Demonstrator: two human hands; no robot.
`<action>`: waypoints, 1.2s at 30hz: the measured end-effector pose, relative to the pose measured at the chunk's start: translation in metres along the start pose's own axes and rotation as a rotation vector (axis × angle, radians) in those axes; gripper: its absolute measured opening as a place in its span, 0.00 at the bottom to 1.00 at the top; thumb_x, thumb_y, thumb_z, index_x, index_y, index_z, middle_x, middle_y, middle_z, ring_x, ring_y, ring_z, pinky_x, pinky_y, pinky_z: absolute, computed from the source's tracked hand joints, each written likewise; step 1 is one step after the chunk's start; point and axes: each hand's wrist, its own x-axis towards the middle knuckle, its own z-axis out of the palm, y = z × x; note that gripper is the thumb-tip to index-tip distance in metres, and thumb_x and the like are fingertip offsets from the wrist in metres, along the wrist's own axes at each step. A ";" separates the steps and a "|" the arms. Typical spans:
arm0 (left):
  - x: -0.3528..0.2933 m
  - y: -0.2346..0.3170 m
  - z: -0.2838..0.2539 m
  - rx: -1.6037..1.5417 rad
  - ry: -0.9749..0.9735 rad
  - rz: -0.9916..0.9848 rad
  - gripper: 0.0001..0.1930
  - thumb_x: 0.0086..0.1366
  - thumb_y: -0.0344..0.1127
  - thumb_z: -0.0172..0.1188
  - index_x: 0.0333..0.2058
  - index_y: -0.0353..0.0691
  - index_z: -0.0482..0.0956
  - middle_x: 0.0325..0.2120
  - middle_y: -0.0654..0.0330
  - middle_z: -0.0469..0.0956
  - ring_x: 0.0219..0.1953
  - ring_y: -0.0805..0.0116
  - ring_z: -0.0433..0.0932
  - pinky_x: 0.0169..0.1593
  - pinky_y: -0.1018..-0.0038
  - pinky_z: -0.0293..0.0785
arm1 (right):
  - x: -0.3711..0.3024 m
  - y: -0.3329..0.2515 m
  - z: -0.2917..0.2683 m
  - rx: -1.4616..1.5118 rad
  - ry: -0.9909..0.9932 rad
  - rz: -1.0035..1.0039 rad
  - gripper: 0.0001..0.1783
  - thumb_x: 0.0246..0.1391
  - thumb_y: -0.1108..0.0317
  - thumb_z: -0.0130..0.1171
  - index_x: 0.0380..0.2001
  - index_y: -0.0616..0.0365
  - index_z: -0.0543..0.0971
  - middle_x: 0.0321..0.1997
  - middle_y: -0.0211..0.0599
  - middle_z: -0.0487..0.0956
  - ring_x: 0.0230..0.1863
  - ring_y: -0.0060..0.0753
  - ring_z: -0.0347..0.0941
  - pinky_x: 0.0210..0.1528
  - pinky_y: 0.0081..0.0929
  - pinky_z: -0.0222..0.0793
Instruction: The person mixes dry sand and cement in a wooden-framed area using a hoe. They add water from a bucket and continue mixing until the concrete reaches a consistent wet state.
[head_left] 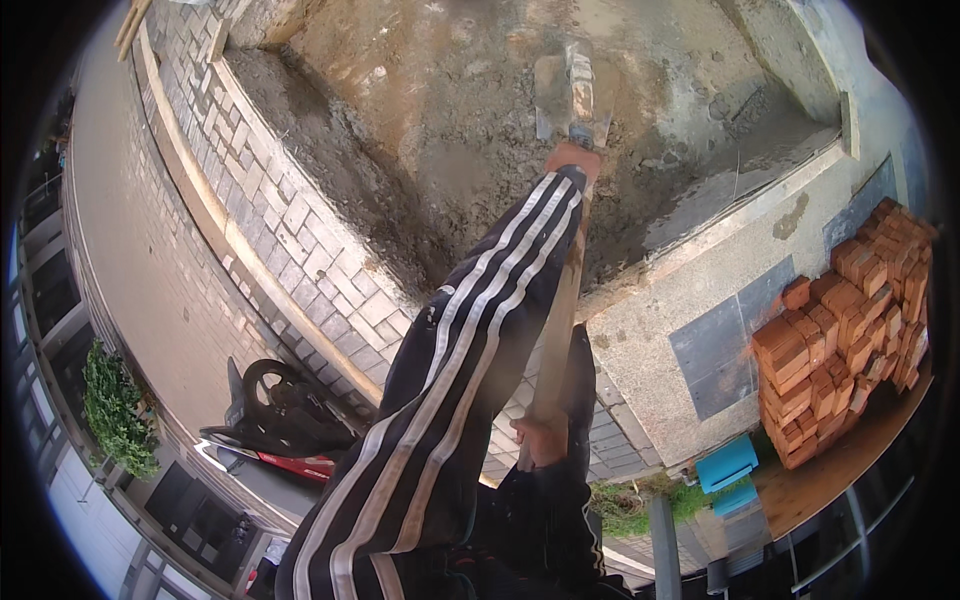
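Note:
A shovel stretches away from me over a dug-out pit point(400, 225) with wet, muddy soil or mortar in it. Its blade point(577, 85) is at the far end, blurred, over or against the mud; I cannot tell how deep it sits. My left hand point(574, 160), at the end of a black sleeve with white stripes, is closed round the shovel's shaft point(556, 345) close to the blade. Nearer my body, my right hand point(543, 440) is wrapped round the lower part of the same shaft.
A pale ledge point(690, 262) edges the pit on the right. Beyond it stand stacked red bricks point(835, 345) on a board, beside a blue plastic object point(727, 463). Paving blocks point(290, 225) and a kerb run along the left, where a motorcycle point(285, 415) is parked.

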 end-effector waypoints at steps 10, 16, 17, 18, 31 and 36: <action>-0.173 -0.071 -0.028 -0.721 -0.195 -0.373 0.17 0.52 0.40 0.60 0.18 0.28 0.74 0.13 0.57 0.73 0.15 0.66 0.73 0.23 0.68 0.71 | -0.112 0.056 0.047 -0.501 0.317 0.039 0.13 0.30 0.71 0.64 0.20 0.66 0.73 0.15 0.39 0.72 0.18 0.29 0.68 0.23 0.30 0.64; -0.071 -0.035 -0.182 -1.229 0.099 -0.205 0.10 0.50 0.31 0.59 0.21 0.28 0.73 0.16 0.56 0.73 0.17 0.66 0.72 0.22 0.69 0.69 | 0.004 -0.029 0.043 -0.562 0.084 -0.116 0.18 0.32 0.67 0.64 0.31 0.62 0.78 0.25 0.49 0.78 0.31 0.49 0.77 0.33 0.35 0.71; -0.039 -0.034 -0.199 -1.092 0.187 -0.180 0.10 0.51 0.33 0.59 0.22 0.28 0.74 0.17 0.55 0.73 0.17 0.66 0.72 0.23 0.69 0.70 | 0.036 -0.037 0.042 -0.650 0.040 -0.199 0.19 0.33 0.65 0.64 0.34 0.60 0.78 0.26 0.48 0.78 0.32 0.50 0.77 0.33 0.37 0.71; -0.007 -0.024 -0.191 -0.975 0.223 -0.160 0.11 0.51 0.34 0.59 0.22 0.29 0.75 0.18 0.54 0.74 0.17 0.66 0.73 0.24 0.70 0.70 | 0.061 -0.037 0.035 -0.648 0.091 -0.437 0.20 0.33 0.65 0.63 0.35 0.59 0.77 0.27 0.49 0.78 0.32 0.51 0.76 0.34 0.38 0.71; -0.149 -0.187 0.031 -0.413 -0.348 -0.408 0.14 0.59 0.41 0.54 0.28 0.33 0.78 0.25 0.57 0.77 0.27 0.65 0.76 0.35 0.68 0.72 | -0.148 -0.061 0.048 -0.447 0.062 0.416 0.22 0.33 0.64 0.63 0.35 0.65 0.75 0.24 0.46 0.78 0.29 0.40 0.78 0.34 0.34 0.71; -0.252 -0.113 -0.063 -0.953 -0.229 -0.492 0.11 0.60 0.37 0.52 0.27 0.36 0.78 0.24 0.60 0.75 0.25 0.64 0.75 0.34 0.66 0.72 | -0.230 -0.077 -0.024 -0.870 -0.042 0.208 0.28 0.30 0.54 0.66 0.37 0.59 0.76 0.27 0.49 0.79 0.31 0.51 0.77 0.37 0.42 0.72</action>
